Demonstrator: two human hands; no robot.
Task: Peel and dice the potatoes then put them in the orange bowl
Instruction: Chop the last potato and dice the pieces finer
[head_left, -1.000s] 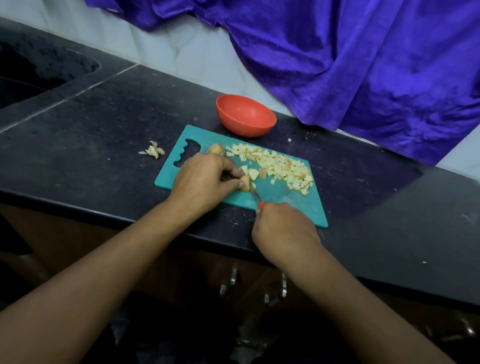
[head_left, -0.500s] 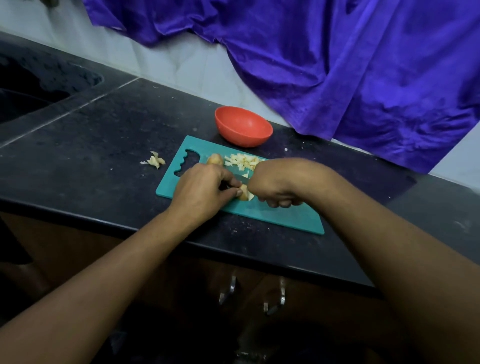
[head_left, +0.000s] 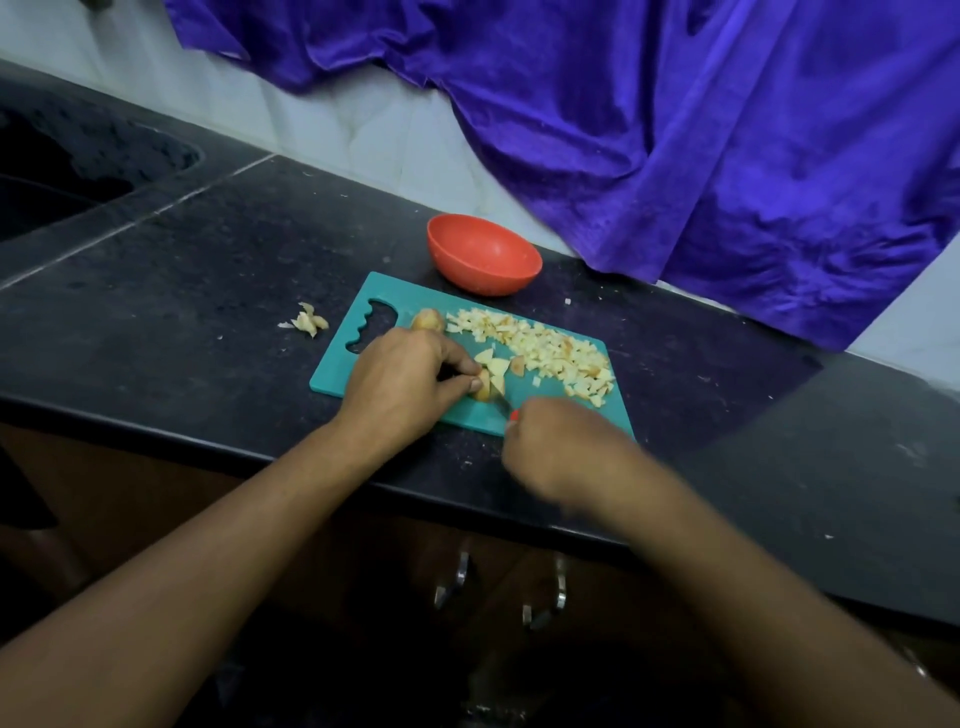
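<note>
A purple cloth (head_left: 675, 130) hung behind the black counter (head_left: 208, 291), where a teal cutting board (head_left: 343, 374) lay with the orange bowl (head_left: 483, 254) just beyond its far edge. The left hand (head_left: 405, 379) pinched a potato piece (head_left: 488, 384) against the board beside the diced potato (head_left: 545, 348). The blurred right hand (head_left: 561, 447) was fisted round a red-handled knife (head_left: 514, 414). Peel scraps (head_left: 309, 322) lay left of the board.

Bowl (head_left: 483, 254) recorded as plain orange. Cutting board (head_left: 337, 376) noted as teal. Diced potato (head_left: 545, 348) logged as pale yellow with tan patches. Countertop (head_left: 208, 291) found black, finely grey-speckled. Cloth (head_left: 701, 156) recorded purple; knife handle (head_left: 514, 414) red.
</note>
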